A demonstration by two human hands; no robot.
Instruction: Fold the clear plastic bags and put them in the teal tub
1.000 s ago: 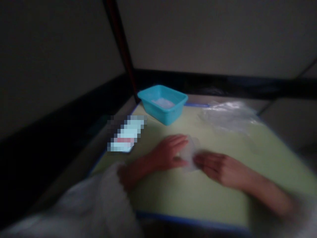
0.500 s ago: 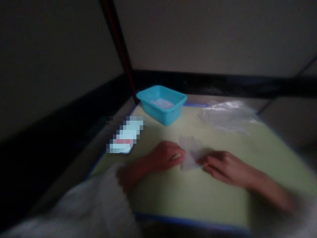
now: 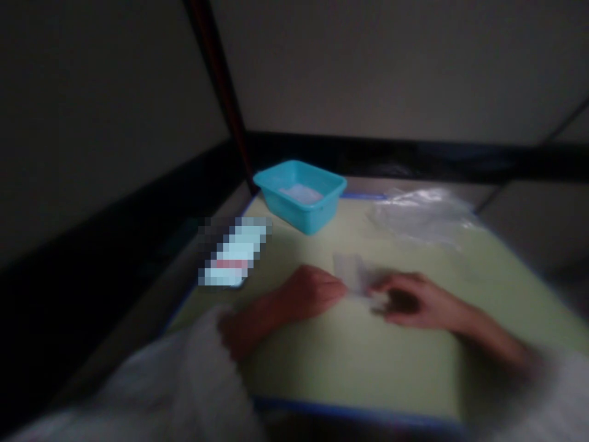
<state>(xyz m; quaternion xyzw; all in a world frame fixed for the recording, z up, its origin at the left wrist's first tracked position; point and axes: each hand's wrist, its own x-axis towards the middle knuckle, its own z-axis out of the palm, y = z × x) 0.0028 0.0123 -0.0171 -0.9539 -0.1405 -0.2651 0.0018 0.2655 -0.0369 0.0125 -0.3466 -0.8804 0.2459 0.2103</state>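
Observation:
Between my hands, a small translucent plastic sheet [image 3: 348, 271], perhaps a little bag, lies low over the table. My left hand [image 3: 317, 291] is closed, its fingertips pinching the sheet's lower left side. At the right edge of the sheet is my right hand [image 3: 414, 301], with thumb and fingers curved apart and a gap between them. Its index fingertip is at or touching the sheet; blur hides the exact contact. Both wrists come out of pale, fuzzy sleeves.
A turquoise plastic basket [image 3: 317, 216] with whitish contents stands at the back of the yellow-green table [image 3: 359, 368]. Crumpled clear plastic [image 3: 421, 215] lies at the back right. A phone-like, pixelated object [image 3: 237, 252] is at the left edge. Walls rise behind.
My right hand's fingers have spread from a pinch at the sheet's lower right. The sheet now looks narrower and folded over. My left hand stays almost in place.

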